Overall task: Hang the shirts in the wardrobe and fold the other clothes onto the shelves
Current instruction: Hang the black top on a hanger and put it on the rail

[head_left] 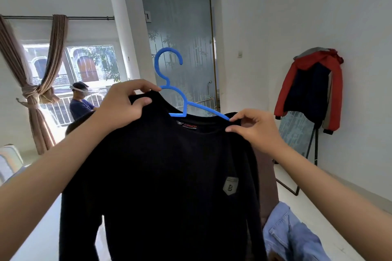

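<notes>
Only one mark can be read: a grey shield-shaped patch (230, 185) sewn on the chest of the black shirt (161, 176), toward four o'clock from the shirt's middle, carries a dark figure that looks like an "8" or a "B". The red neck label (189, 126) inside the collar, at twelve o'clock, is too blurred to read.

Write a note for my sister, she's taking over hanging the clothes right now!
Left hand: grips the black shirt at its left shoulder, over the blue hanger.
Right hand: fingers pinch the shirt's right shoulder by the hanger's arm tip.
Hanger sits partly in the neck; the right shoulder isn't seated yet.
Light blue garment lies lower right, unfolded.
Left: seat the shoulder, hang the shirt, fold the rest. No wardrobe in view.
</notes>
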The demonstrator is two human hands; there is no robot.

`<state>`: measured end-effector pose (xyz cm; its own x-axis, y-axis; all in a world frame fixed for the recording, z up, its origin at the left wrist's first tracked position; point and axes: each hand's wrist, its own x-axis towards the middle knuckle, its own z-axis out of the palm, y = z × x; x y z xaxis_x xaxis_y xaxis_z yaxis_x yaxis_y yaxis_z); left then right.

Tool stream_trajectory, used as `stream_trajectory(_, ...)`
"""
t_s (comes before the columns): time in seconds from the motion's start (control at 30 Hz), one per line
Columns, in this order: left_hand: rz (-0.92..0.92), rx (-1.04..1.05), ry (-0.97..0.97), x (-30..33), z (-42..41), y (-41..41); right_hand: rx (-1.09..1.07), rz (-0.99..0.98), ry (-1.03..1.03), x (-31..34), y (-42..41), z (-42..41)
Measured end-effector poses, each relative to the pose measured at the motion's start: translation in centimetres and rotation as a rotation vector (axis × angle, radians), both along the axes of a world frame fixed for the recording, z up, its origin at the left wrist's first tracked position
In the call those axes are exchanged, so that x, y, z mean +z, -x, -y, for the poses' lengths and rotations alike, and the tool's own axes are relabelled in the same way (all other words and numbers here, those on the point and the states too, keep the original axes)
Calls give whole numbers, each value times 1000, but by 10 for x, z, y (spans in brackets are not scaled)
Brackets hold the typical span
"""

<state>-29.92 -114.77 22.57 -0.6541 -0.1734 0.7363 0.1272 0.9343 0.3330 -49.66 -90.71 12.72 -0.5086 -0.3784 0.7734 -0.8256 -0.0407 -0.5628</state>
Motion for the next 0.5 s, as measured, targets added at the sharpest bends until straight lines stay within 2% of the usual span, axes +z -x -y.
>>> stream_trajectory(0.23,-99,-57,-126,-11,-13,14,-92,-168,17,9,-8,15)
stream_trajectory(0.37,-118,-86,-186,-12,-15,17,-160,-210,122,23,2,12)
stream_trajectory(0.5,-128,-121,-228,-10,-22,20,-190,-298,22,38,13,8)
